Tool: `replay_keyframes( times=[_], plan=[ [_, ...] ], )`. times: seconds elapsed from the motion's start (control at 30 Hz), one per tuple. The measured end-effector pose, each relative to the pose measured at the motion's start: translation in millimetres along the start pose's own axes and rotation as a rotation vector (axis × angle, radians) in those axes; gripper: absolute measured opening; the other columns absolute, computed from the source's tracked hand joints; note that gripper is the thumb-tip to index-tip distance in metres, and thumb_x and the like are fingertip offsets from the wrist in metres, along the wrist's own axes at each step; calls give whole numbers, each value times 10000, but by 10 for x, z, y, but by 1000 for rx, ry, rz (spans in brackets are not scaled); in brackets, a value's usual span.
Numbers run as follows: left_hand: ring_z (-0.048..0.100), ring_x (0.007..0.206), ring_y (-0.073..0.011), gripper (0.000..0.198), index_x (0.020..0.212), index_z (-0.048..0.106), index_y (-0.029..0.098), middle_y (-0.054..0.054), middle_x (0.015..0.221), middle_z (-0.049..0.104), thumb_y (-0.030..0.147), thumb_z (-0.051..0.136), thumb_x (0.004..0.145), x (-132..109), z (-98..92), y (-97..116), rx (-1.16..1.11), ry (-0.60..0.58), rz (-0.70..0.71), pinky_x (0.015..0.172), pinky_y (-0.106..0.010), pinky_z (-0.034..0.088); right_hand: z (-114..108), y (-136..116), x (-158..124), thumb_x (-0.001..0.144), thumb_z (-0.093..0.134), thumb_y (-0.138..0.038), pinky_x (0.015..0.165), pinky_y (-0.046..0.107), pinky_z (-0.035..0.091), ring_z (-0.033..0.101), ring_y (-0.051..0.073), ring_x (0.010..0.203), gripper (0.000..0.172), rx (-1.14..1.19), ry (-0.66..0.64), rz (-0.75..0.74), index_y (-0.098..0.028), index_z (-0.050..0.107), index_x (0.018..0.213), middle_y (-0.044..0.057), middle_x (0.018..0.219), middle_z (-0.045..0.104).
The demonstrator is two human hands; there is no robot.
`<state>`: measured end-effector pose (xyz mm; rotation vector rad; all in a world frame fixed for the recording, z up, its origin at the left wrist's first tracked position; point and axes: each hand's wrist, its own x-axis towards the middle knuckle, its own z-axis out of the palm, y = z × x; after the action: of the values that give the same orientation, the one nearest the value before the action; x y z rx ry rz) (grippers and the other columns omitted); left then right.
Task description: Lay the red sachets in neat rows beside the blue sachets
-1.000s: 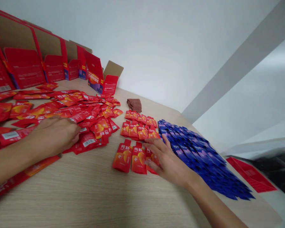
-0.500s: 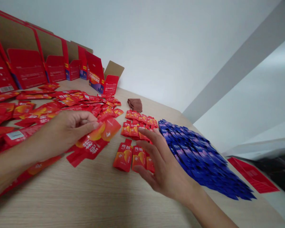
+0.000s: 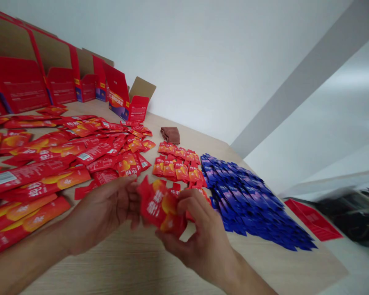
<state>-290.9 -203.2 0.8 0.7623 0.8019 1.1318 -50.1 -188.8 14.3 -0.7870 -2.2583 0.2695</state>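
Between thumb and fingers, my right hand (image 3: 199,233) grips a red sachet (image 3: 160,205) printed with orange fruit and white characters. My left hand (image 3: 110,215) is beside the sachet's left end, fingers loosely curled and apart; whether they touch it I cannot tell. Beyond the hands lie short rows of red sachets (image 3: 181,171), the nearest row partly hidden by my right hand and the held sachet. To the left spreads a loose heap of red sachets (image 3: 95,149).
Overlapping rows of blue sachets (image 3: 249,196) cover the table's right side. Open red cartons (image 3: 61,84) line the back left, with another open carton (image 3: 123,92) beside them. A folded brown cloth (image 3: 170,135) lies near the wall. A red box (image 3: 313,219) stands past the right edge.
The red sachet has moved right from my left hand into my right hand's grip. My left hand has loosened its pinch, and both hands have come together. The view has shifted slightly.
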Motion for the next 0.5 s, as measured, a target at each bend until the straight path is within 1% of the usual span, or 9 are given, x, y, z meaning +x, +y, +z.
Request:
replay_keyframes(
  times=[0.07,0.13,0.23,0.3,0.33,0.4,0.43,0.47,0.5],
  plan=[
    [768,866,-302,464,965,861,173,-142,958,819,610,821,816,-5,80,-50,-39,-26,83,676,-344,627,31,15,12,903,828,-326,650,266,492,611,161,799,338,-7,92,123,-244,502,940,14,951,625],
    [774,927,-304,430,1042,864,177,-146,1058,828,540,863,810,-13,165,-136,29,-45,131,751,-353,643,95,1,12,898,842,-363,629,276,477,591,166,764,368,-25,90,192,-247,494,912,9,911,608],
    [751,795,-238,348,944,842,169,-104,922,817,491,883,820,-25,262,-268,146,7,136,727,-304,617,180,-55,-38,860,895,-365,696,316,555,646,198,849,392,0,-21,242,-237,539,962,43,1019,633],
    [729,719,-220,388,861,813,154,-84,800,783,538,858,833,-27,286,-329,195,45,102,674,-286,595,180,-90,-90,816,953,-360,832,373,627,694,242,1033,481,22,-144,252,-229,594,1110,103,1254,637],
    [716,687,-214,414,824,795,149,-75,756,765,559,851,831,-24,282,-354,211,55,79,638,-276,577,162,-102,-115,784,983,-365,931,420,640,685,286,1182,592,11,-211,237,-229,603,1217,143,1415,590],
    [688,640,-195,437,776,762,142,-59,704,737,566,859,813,-6,248,-407,228,39,22,597,-256,545,106,-108,-157,749,1003,-346,1141,536,573,535,387,1477,794,-69,-333,175,-227,576,1408,200,1674,404],
    [677,624,-184,437,769,752,140,-53,694,732,559,872,799,7,223,-441,224,20,-11,584,-247,530,78,-102,-173,740,992,-315,1214,589,511,442,424,1562,833,-119,-389,138,-214,570,1452,211,1732,339],
    [671,615,-178,434,773,747,138,-49,695,735,550,883,786,23,194,-481,218,-5,-49,575,-240,517,54,-91,-187,726,975,-281,1259,626,455,382,447,1602,843,-160,-443,111,-194,580,1466,218,1751,328],
    [669,610,-173,433,787,748,136,-48,702,742,546,887,783,38,166,-526,214,-28,-83,573,-235,509,36,-74,-197,708,960,-261,1283,647,417,367,458,1610,842,-187,-494,95,-173,599,1464,224,1745,358]
  ],
)
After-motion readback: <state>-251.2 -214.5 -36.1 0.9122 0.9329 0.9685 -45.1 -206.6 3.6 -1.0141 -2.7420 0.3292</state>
